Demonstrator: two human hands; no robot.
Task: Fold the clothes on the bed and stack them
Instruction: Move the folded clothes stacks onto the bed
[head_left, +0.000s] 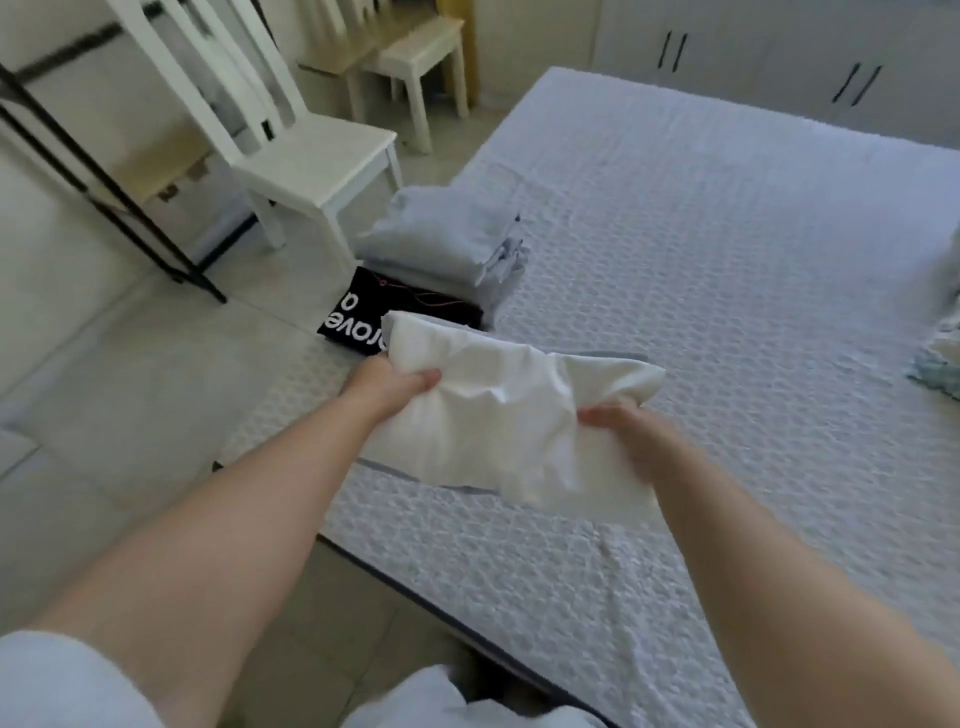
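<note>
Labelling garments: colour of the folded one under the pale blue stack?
Black with white lettering, folded garment, clearest in the head view.

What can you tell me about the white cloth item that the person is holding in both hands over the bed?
The white folded cloth garment looks like soft, thin, plain fabric without print. It is folded into a rough rectangle, creased in the middle, and held above the pale quilted bed, tilted. The left hand grips its left edge and the right hand grips its right side. Its far corner overlaps the view of a black garment with white letters.
</note>
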